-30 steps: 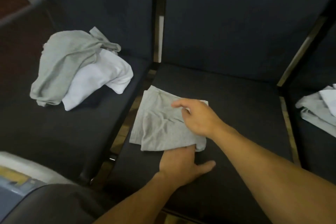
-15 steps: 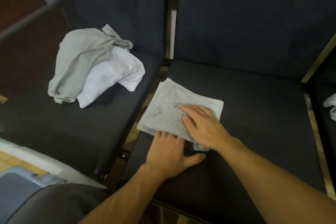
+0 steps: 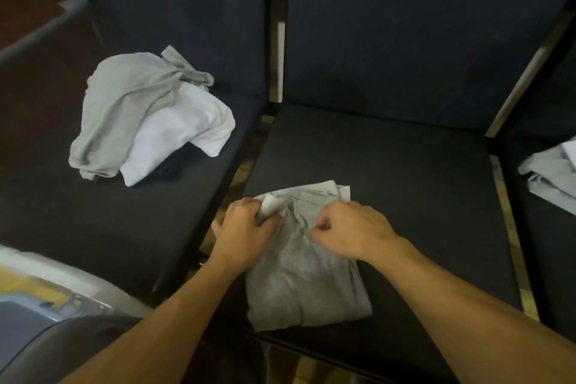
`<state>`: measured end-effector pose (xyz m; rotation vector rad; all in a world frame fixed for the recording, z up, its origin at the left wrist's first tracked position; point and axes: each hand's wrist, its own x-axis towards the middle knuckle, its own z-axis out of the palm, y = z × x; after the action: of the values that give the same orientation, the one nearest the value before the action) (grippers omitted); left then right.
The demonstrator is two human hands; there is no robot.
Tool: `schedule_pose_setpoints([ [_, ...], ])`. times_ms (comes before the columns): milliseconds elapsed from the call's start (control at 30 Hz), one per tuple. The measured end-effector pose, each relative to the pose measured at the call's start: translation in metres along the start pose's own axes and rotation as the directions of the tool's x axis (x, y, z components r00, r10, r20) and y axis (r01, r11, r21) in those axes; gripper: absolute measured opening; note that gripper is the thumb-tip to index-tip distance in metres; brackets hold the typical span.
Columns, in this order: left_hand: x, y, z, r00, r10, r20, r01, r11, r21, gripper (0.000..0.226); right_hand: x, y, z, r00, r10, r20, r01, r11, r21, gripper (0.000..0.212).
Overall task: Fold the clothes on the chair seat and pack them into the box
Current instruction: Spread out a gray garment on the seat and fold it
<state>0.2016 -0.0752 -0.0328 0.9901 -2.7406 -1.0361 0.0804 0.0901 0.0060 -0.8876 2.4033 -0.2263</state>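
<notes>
Head view: the grey garment point(image 3: 304, 277) lay folded on the middle chair seat point(image 3: 405, 196). The left hand point(image 3: 246, 229) pinched its far-left corner; the right hand point(image 3: 349, 232) was clenched on the fabric. Unfolded clothes point(image 3: 140, 115) sat on the left seat.

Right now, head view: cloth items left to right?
Grey-and-white pile on the left seat → grey garment on the middle seat, gripped by left hand and right hand → pale stack at the right edge.
</notes>
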Motion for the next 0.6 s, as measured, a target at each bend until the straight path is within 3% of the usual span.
schedule_pose_setpoints([
  [67,-0.005,0.003,0.004,1.000,0.007,-0.021,-0.006,1.000,0.019,0.024,0.000,0.021,0.008,0.982,0.054,-0.180,-0.043,0.997,0.064,0.016],
  [100,-0.006,0.003,0.005,1.000,-0.014,-0.009,0.014,0.999,-0.047,0.023,0.000,0.030,0.014,0.971,0.062,-0.229,-0.041,0.994,0.098,0.023],
  [200,-0.005,0.006,0.002,0.992,-0.106,0.061,0.120,0.947,-0.299,0.011,0.007,0.043,0.030,0.968,0.110,-0.225,-0.060,0.974,0.217,0.057],
  [267,-0.003,0.009,0.001,0.988,-0.140,0.069,0.156,0.922,-0.355,0.010,0.014,0.044,0.036,0.963,0.151,-0.223,-0.099,0.969,0.225,0.062],
  [333,-0.001,0.012,0.001,0.981,-0.172,0.094,0.195,0.885,-0.423,0.017,0.018,0.042,0.038,0.940,0.115,-0.322,-0.059,0.982,0.180,0.045],
  [467,0.004,0.017,0.002,0.967,-0.193,0.166,0.255,0.770,-0.585,0.032,0.016,0.037,0.038,0.819,-0.019,-0.573,0.162,0.966,0.200,0.011],
  [533,0.007,0.019,0.003,0.946,-0.227,0.230,0.323,0.659,-0.679,0.033,0.014,0.032,0.030,0.817,0.073,-0.572,0.213,0.884,0.417,0.005],
  [600,0.011,0.020,0.003,0.914,-0.248,0.322,0.405,0.500,-0.765,0.037,0.013,0.025,0.021,0.861,0.254,-0.441,0.155,0.694,0.703,0.006],
])
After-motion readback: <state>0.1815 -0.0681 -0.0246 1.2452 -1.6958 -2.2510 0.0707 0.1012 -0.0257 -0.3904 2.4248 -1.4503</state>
